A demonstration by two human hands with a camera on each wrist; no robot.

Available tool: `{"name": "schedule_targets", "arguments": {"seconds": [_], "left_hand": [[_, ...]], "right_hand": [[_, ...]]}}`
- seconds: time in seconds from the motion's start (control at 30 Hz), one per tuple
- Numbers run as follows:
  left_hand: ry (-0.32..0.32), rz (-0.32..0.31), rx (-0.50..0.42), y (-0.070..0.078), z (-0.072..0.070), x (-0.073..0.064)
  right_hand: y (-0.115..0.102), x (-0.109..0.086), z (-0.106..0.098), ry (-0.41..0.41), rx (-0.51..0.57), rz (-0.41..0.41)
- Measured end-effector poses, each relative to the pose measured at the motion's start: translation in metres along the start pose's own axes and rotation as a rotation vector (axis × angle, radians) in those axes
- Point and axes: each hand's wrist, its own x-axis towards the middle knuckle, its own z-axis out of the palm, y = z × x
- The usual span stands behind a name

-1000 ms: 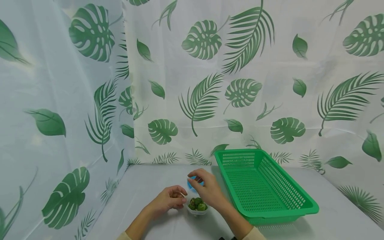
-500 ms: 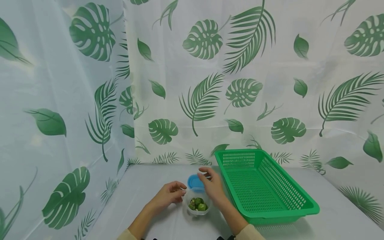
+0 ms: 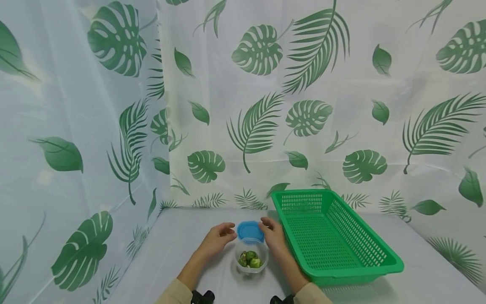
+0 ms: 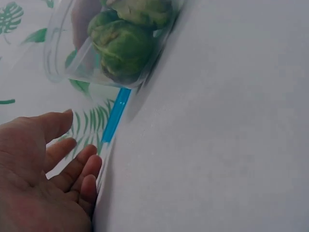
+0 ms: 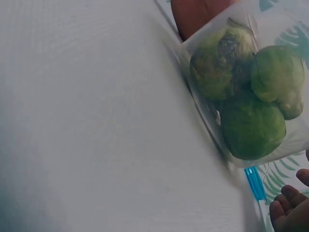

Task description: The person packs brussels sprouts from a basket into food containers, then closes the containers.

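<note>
A clear plastic container (image 3: 263,251) stands on the table, uncovered, with several Brussels sprouts (image 3: 250,258) inside. Behind it lies a blue lid (image 3: 249,230), seen edge-on as a blue strip (image 4: 116,116) in the left wrist view. My left hand (image 3: 217,239) hovers left of the lid and container, fingers loosely bent, nothing in it; its palm side (image 4: 46,174) shows in the left wrist view. To the right of the lid is my right hand (image 3: 274,237), its fingertips close to the lid's edge. Part of that hand (image 5: 292,208) appears at the right wrist view's lower corner, apart from the container.
A large green plastic basket (image 3: 391,266) stands on the right, close beside my right forearm. The table (image 3: 182,228) has a white cover. A leaf-print sheet (image 3: 212,135) hangs behind and at the left.
My right hand has moved off the blue lid to its right side, leaving the lid in full view behind the container. My left hand has shifted forward, away from the container.
</note>
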Motion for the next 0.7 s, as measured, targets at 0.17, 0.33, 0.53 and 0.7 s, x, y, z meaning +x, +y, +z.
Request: {"name": "schedule_targets", "arguments": {"seconds": [0.17,0.33,0.53,0.7], "left_hand": [[0.013,-0.006,0.058,0.001,0.006,0.012],[0.009,-0.025,0.137,0.004,0.012,0.020],[0.016,-0.044,0.174,0.007,0.017,0.022],[0.042,-0.022,0.141,0.005,0.017,0.021]], "right_hand": [[0.009,0.003,-0.004,-0.047,-0.001,0.048],[0.013,0.006,-0.005,-0.085,-0.028,0.069],[0.019,0.006,-0.004,-0.070,-0.087,0.036],[0.021,0.005,-0.004,-0.052,-0.029,0.029]]}}
